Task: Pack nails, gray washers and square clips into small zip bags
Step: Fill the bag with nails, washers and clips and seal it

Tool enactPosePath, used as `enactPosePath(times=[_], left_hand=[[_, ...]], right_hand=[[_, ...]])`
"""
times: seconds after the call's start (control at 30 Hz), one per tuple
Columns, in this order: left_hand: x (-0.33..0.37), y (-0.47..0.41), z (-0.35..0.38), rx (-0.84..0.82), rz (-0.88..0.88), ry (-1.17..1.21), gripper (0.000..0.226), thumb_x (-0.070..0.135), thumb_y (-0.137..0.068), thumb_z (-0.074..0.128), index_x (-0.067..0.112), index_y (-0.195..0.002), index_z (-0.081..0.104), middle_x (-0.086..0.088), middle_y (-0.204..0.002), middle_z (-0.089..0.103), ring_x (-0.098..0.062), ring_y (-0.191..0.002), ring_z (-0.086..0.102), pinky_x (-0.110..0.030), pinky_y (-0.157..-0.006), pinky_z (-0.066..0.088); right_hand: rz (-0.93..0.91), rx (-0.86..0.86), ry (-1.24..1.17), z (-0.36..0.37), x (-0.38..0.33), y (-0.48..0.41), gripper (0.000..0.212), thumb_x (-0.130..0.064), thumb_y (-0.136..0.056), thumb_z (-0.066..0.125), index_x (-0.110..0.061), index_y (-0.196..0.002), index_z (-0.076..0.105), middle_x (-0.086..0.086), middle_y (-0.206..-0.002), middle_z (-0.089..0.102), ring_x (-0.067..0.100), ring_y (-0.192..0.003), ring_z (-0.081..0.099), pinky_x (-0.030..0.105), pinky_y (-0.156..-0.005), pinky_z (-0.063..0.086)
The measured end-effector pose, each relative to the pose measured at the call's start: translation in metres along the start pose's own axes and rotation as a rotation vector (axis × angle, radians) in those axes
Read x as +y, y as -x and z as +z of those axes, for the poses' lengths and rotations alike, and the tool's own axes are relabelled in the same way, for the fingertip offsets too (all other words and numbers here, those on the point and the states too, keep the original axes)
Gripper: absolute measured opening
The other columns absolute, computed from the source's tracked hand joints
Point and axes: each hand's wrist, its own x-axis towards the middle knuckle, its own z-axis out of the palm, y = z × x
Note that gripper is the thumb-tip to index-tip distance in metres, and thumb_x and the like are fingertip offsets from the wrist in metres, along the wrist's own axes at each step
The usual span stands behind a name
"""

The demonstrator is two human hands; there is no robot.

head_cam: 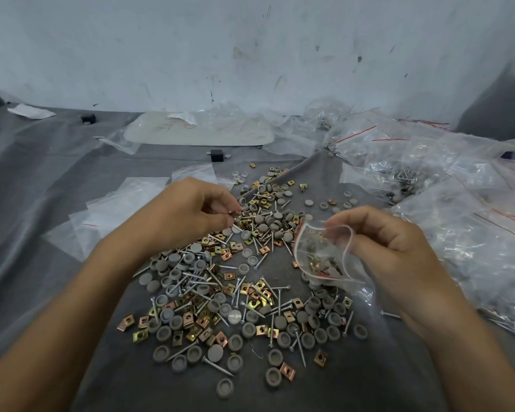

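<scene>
While nails, gray washers and square clips lie mixed in a loose heap on the gray cloth, the left hand sits at ten o'clock of that heap. Its thumb and forefinger are pinched together on what seem to be a few nails, though the fingertips merge with the pile behind them. Its other fingers curl in loosely.

At two o'clock of the heap the right hand holds a small zip bag off the cloth. The fingers and thumb grip the bag's rim so that its red-lined mouth gapes toward the left hand. Washers and brass-coloured clips lie in the bottom of the bag.

Flat clear bags lie at nine o'clock, partly under the left wrist. A large drift of filled bags with red seal lines spreads from one to four o'clock. At twelve o'clock a pale tray rests near the scuffed white wall, with a small black block just in front of it.
</scene>
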Motion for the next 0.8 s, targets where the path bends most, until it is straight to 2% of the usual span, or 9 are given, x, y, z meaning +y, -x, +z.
enactPosePath(times=[0.1,0.3,0.37,0.47,0.53,0.6,0.7,0.77,0.8], left_hand=[[0.001,0.001,0.001,-0.002,-0.015,0.000,0.016,0.022,-0.082,0.083,0.029,-0.093,0.074,0.012,-0.080,0.075,-0.001,-0.068,0.068,-0.012,-0.061,0.049],[0.005,0.003,-0.003,0.044,-0.001,-0.049,0.017,0.022,-0.080,0.084,0.031,-0.090,0.073,0.010,-0.082,0.073,-0.004,-0.073,0.068,-0.023,-0.070,0.055],[0.012,0.005,-0.003,0.021,0.043,0.026,0.013,0.021,-0.083,0.080,0.030,-0.090,0.075,0.009,-0.083,0.074,-0.005,-0.075,0.068,-0.023,-0.070,0.054],[0.029,0.011,-0.004,-0.060,0.117,0.232,0.012,0.016,-0.088,0.074,0.026,-0.093,0.077,0.004,-0.085,0.076,-0.009,-0.078,0.070,-0.019,-0.070,0.053],[0.041,0.016,-0.004,-0.110,0.155,0.359,0.013,0.016,-0.090,0.072,0.026,-0.096,0.078,-0.002,-0.092,0.076,-0.020,-0.086,0.071,-0.025,-0.077,0.057],[0.051,0.020,0.001,-0.143,0.198,0.423,0.013,0.016,-0.090,0.073,0.024,-0.098,0.078,-0.005,-0.093,0.076,-0.027,-0.087,0.070,-0.032,-0.077,0.056],[0.062,0.022,0.017,-0.192,0.244,0.368,0.014,0.016,-0.089,0.072,0.018,-0.102,0.077,0.000,-0.086,0.076,-0.018,-0.070,0.067,-0.024,-0.061,0.051],[0.064,0.020,0.028,-0.210,0.229,0.331,0.024,0.009,-0.089,0.073,0.015,-0.111,0.074,-0.001,-0.088,0.076,-0.015,-0.071,0.068,-0.030,-0.060,0.055],[0.064,0.019,0.032,-0.208,0.215,0.322,0.030,0.007,-0.089,0.073,0.017,-0.117,0.071,-0.002,-0.090,0.076,-0.014,-0.071,0.068,-0.027,-0.062,0.053]], right_hand=[[0.011,-0.001,-0.014,0.000,0.001,0.000,0.038,0.001,-0.091,0.065,-0.034,-0.086,0.079,-0.002,-0.088,0.079,0.016,-0.085,0.075,0.023,-0.077,0.058],[0.023,-0.004,-0.001,0.000,0.001,0.000,0.039,0.001,-0.091,0.064,-0.034,-0.086,0.079,-0.003,-0.087,0.079,0.015,-0.085,0.075,0.024,-0.077,0.058],[0.028,-0.011,-0.007,0.001,0.001,0.000,0.038,0.000,-0.091,0.064,-0.035,-0.086,0.078,-0.004,-0.088,0.078,0.016,-0.085,0.075,0.023,-0.074,0.058],[0.036,-0.007,-0.002,0.002,0.002,0.000,0.038,-0.001,-0.091,0.065,-0.037,-0.087,0.078,-0.003,-0.089,0.078,0.027,-0.088,0.072,0.031,-0.072,0.057],[0.040,-0.005,-0.005,0.002,0.003,0.000,0.037,-0.002,-0.091,0.065,-0.036,-0.088,0.078,-0.002,-0.088,0.078,0.036,-0.090,0.069,0.041,-0.075,0.054],[0.036,-0.008,-0.005,0.003,0.003,0.000,0.032,-0.007,-0.091,0.069,-0.037,-0.088,0.078,-0.001,-0.088,0.078,0.042,-0.089,0.067,0.046,-0.074,0.052],[0.017,-0.019,0.001,0.004,0.001,0.000,0.023,-0.020,-0.082,0.067,-0.039,-0.087,0.078,-0.003,-0.087,0.078,0.037,-0.086,0.067,0.041,-0.070,0.053],[0.002,-0.028,0.003,0.004,0.000,-0.001,0.028,-0.012,-0.086,0.067,-0.038,-0.087,0.078,-0.004,-0.086,0.078,0.028,-0.082,0.070,0.033,-0.068,0.055],[0.002,-0.033,0.003,0.004,0.000,-0.001,0.033,-0.006,-0.088,0.067,-0.037,-0.086,0.078,-0.005,-0.086,0.078,0.022,-0.079,0.072,0.028,-0.067,0.055]])
